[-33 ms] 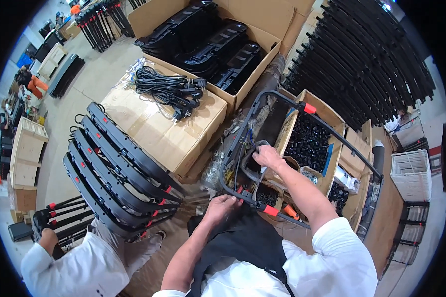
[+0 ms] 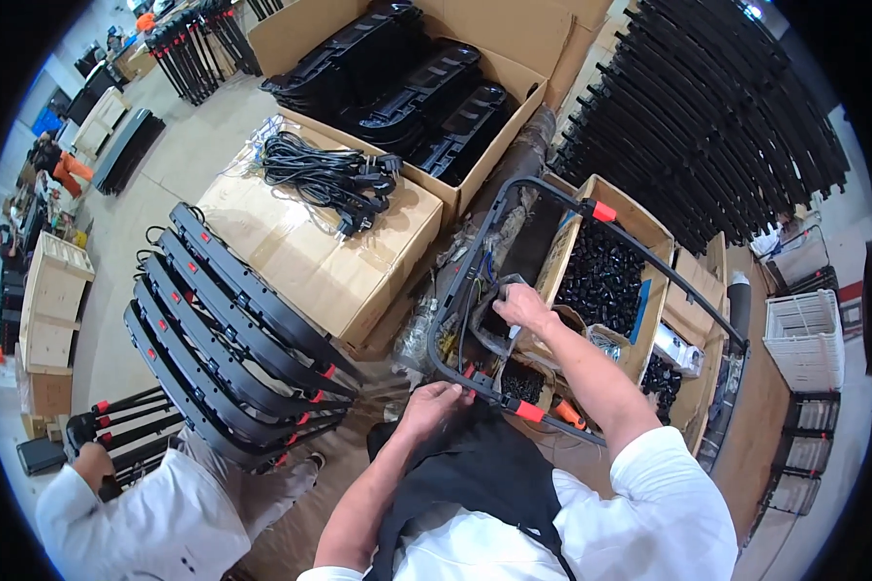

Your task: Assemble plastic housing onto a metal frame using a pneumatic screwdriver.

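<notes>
A black tubular frame (image 2: 448, 302) with rounded corners and red pieces lies across the parts boxes in front of me. My left hand (image 2: 432, 409) is closed at its near left corner, thumb and fingers pinching the tube beside a small red piece. Through the frame's opening reaches my right hand (image 2: 522, 306), fingers bent down into a small plastic-lined bin (image 2: 494, 334). Its fingertips are partly hidden, and what they hold cannot be made out. Beside the bins sits an orange-handled tool (image 2: 568, 413).
A box of small black parts (image 2: 606, 276) stands right of my right hand. Power cords (image 2: 325, 179) lie on a closed carton (image 2: 291, 252). Behind is an open carton of black covers (image 2: 426, 97). Curved black frames (image 2: 242, 329) stand at left, near a co-worker's white sleeve (image 2: 145, 528).
The co-worker at lower left has shifted slightly, the hand and sleeve a little lower and further left. My hands and the frame stay in place.
</notes>
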Tool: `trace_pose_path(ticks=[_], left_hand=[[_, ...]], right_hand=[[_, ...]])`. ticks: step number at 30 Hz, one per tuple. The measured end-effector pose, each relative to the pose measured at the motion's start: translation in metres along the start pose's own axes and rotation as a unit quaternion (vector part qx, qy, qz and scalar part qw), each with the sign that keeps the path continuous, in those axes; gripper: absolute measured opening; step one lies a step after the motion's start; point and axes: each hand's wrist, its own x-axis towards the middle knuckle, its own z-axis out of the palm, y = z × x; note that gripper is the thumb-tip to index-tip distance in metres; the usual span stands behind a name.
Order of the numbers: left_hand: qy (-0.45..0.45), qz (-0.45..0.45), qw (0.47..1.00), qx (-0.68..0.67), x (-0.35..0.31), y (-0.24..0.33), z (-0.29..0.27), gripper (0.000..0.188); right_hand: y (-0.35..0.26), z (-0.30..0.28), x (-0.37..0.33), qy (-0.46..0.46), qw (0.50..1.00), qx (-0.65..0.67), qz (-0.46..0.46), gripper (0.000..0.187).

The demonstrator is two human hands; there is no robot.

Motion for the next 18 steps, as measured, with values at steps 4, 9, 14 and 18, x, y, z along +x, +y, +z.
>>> trace_pose_path(ticks=[4, 9, 14, 18], left_hand=[[-0.02, 0.002, 1.0, 0.0, -0.001, -0.006, -0.004, 0.026], [-0.013, 0.067, 0.997, -0.043, -0.008, 0.0, 0.012, 0.023], [-0.003, 0.061, 0.998, -0.017, -0.012, 0.004, 0.007, 0.023], [-0.043, 0.056, 0.996, -0.056, -0.006, 0.004, 0.007, 0.021]], right_hand=[[-0.023, -0.015, -0.024, -0.033, 0.961, 0.259, 0.088, 0.03], [-0.018, -0.006, -0.056, 0.043, 0.893, 0.446, 0.043, 0.025], [-0.042, -0.016, -0.108, 0.047, 0.837, 0.537, 0.091, 0.026], [-0.041, 0.0, -0.155, 0.094, 0.796, 0.597, 0.035, 0.042]])
